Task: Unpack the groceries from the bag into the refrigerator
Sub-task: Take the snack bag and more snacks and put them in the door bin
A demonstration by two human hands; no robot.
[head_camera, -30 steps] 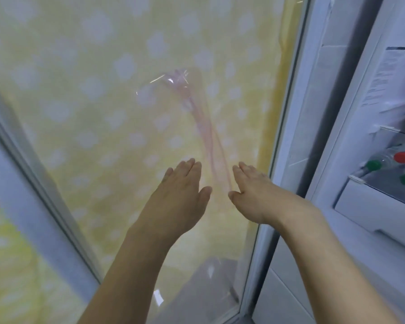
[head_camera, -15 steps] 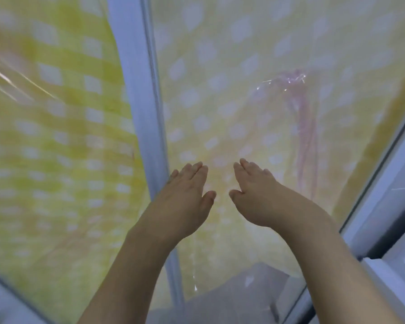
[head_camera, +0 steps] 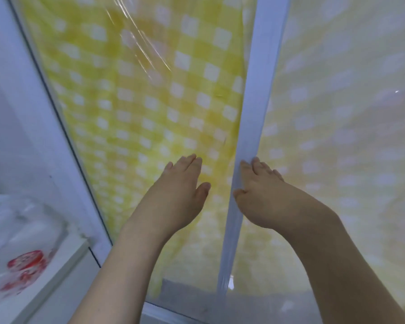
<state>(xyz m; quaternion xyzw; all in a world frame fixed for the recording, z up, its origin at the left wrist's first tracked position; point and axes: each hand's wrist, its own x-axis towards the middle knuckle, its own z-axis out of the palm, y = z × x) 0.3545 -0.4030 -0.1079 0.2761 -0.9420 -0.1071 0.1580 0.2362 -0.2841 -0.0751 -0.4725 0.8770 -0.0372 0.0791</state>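
Note:
Two glossy panels fill the view: a left panel [head_camera: 150, 101] showing yellow-and-white checks and a paler right panel [head_camera: 337, 125], with a white vertical strip [head_camera: 255, 90] between them. My left hand [head_camera: 180, 195] lies flat on the left panel with straight fingers. Flat as well, my right hand [head_camera: 262, 190] has its fingertips and thumb touching the white strip. Neither hand holds anything. A clear plastic bag [head_camera: 14, 220] at the lower left holds a red-and-white item [head_camera: 25, 267], blurred.
A white ledge [head_camera: 63, 265] carries the bag at the lower left, beside a white frame edge [head_camera: 56, 136]. A grey surface [head_camera: 255, 305] shows at the bottom below the panels.
The view has swung left: the door shelf with red- and green-capped bottles is out of sight and the bag has appeared. Both hands stay flat; the right one now meets the white strip.

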